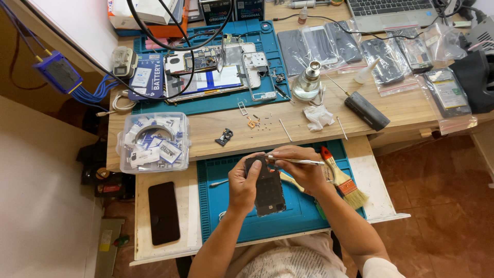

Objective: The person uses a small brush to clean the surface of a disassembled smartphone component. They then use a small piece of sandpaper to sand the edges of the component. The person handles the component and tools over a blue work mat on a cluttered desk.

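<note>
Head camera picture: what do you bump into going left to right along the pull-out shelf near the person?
Black phone lying flat → left hand → dark phone panel held upright in it → right hand holding a thin silver tool → paintbrush with a red-tipped handle.

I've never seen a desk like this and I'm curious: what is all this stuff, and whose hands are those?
The picture comes from a camera on a person's head, looking down at their own two hands. The left hand holds a dark phone part. The right hand holds thin metal tweezers against its top. Under them lies a blue work mat with a paintbrush on it. A black phone rests to the side. Higher up sit a clear box of small packets, an opened phone and phones in plastic bags.
</note>
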